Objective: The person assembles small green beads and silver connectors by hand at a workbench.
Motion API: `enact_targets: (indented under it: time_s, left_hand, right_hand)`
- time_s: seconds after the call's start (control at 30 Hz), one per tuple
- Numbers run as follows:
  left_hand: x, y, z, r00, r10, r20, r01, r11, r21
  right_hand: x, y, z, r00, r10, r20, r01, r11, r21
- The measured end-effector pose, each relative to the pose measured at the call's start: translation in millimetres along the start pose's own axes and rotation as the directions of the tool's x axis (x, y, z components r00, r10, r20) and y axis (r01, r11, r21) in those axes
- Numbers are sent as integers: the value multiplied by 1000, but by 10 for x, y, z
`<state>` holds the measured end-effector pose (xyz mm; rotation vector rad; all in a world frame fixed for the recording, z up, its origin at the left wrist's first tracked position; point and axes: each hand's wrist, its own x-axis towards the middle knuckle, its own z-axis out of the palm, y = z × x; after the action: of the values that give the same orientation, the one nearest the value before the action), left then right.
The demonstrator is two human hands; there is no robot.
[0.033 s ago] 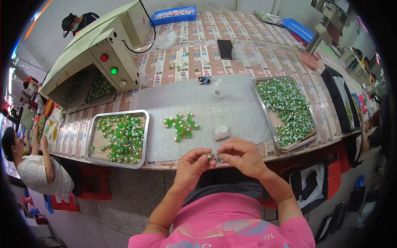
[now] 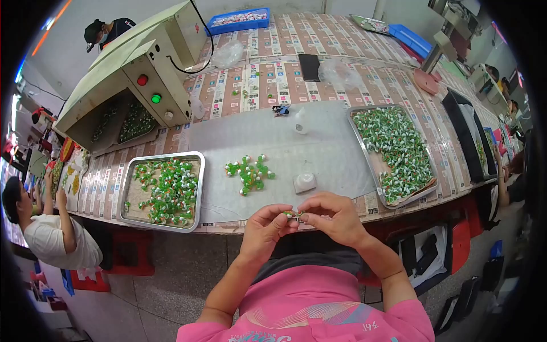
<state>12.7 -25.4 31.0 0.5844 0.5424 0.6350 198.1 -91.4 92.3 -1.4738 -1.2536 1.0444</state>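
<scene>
My left hand (image 2: 263,229) and my right hand (image 2: 337,218) meet just off the table's near edge, both in a pinch. Between their fingertips is a small green-and-white piece (image 2: 289,215), mostly covered by the fingers. A loose group of similar green, white and orange pieces (image 2: 249,175) lies ahead of my left hand on a pale work sheet (image 2: 319,154). Left of it, a metal tray (image 2: 203,176) holds many more. A small white-capped container (image 2: 306,182) stands beyond my right hand. A white squeeze bottle (image 2: 301,121) is farther back.
At the right, another metal tray (image 2: 373,171) is filled with green-and-white pieces. A cream machine (image 2: 128,74) with red and green buttons stands at the left. A dark flat object (image 2: 309,68) and a blue crate (image 2: 239,21) lie farther back. A seated person (image 2: 51,228) works at left.
</scene>
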Motion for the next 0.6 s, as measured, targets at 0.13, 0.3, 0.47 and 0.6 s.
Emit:
enact_targets:
  time_s: [0.13, 0.3, 0.47, 0.6]
  left_hand:
    - [54, -55, 63, 1000, -31, 0, 31, 999, -12]
    - [113, -135, 88, 1000, -21, 7, 21, 1000, 2]
    - [140, -165, 133, 999, -30, 36, 31, 999, -8]
    - [151, -185, 132, 1000, -4, 30, 2, 998, 58]
  right_hand:
    - [-40, 48, -54, 999, -39, -22, 38, 998, -50]
    - [-47, 105, -109, 999, -22, -40, 21, 999, -24]
    - [-56, 148, -147, 999, -7, -41, 7, 1000, -9]
    - [-74, 219, -184, 999, -22, -26, 21, 999, -39]
